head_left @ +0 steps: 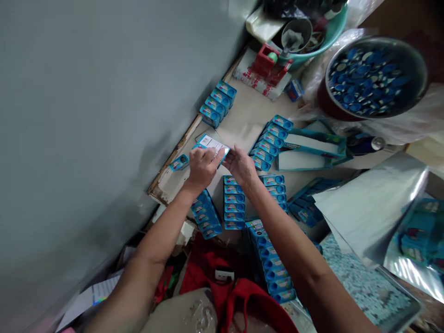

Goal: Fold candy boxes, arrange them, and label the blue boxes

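Both of my hands meet over a small blue and white card box (213, 145) above the worktable (249, 118). My left hand (201, 166) grips its near left side with curled fingers. My right hand (240, 165) pinches its right end. Rows of the same little blue boxes lie around them: one row (234, 201) just below my hands, another (269, 142) to the right, another (218, 102) farther back by the wall.
A grey wall (86, 115) fills the left side. A metal bowl of blue caps (373, 78) stands at the back right, beside a teal basin (312, 32) and a red tape dispenser (268, 62). Silver foil sheets (374, 203) lie right; red cloth (222, 277) lies near me.
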A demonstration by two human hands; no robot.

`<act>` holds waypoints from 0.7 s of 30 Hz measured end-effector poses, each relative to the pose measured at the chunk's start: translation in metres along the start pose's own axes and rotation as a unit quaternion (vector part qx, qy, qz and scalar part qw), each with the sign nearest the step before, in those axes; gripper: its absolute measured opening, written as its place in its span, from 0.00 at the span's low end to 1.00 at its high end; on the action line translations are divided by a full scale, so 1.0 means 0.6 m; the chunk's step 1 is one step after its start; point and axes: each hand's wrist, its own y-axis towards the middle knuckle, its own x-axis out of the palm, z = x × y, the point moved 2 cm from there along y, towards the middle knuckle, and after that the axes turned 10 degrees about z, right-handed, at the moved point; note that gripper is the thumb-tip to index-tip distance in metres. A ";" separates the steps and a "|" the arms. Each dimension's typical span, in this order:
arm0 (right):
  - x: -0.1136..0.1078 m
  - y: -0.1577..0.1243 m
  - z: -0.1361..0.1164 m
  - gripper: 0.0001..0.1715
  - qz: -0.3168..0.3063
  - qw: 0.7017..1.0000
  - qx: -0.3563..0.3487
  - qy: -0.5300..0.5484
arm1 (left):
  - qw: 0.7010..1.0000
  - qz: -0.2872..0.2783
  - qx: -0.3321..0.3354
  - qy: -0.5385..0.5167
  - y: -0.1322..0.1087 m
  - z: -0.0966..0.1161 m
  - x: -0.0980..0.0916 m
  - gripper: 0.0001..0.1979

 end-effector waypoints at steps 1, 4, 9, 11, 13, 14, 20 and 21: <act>-0.001 0.005 0.000 0.15 0.010 1.000 0.006 -0.005 | 1.000 -0.012 0.002 -0.007 0.001 -0.002 0.004 0.20; -0.002 0.024 0.000 0.15 0.032 0.999 0.018 -0.024 | 1.000 -0.026 -0.011 -0.014 0.006 -0.014 0.019 0.19; -0.007 0.032 -0.010 0.03 -0.004 0.997 -0.013 -0.073 | 0.998 0.010 -0.065 -0.025 0.007 -0.020 0.030 0.19; -0.011 0.022 -0.014 0.07 -0.019 0.993 -0.031 -0.114 | 0.994 0.024 -0.099 -0.040 0.004 -0.013 0.031 0.17; -0.018 0.009 -0.017 0.12 -0.037 0.987 -0.051 -0.149 | 0.986 0.052 -0.150 -0.056 -0.003 -0.005 0.030 0.16; -0.022 0.003 -0.018 0.15 -0.045 0.984 -0.060 -0.161 | 0.979 0.069 -0.182 -0.064 -0.007 -0.001 0.030 0.17; -0.042 0.008 -0.004 0.16 -0.057 0.961 -0.119 -0.242 | 0.933 0.139 -0.311 -0.116 -0.051 0.006 -0.005 0.18; -0.040 0.015 0.003 0.13 -0.050 0.956 -0.128 -0.260 | 0.926 0.157 -0.320 -0.123 -0.062 0.006 -0.021 0.19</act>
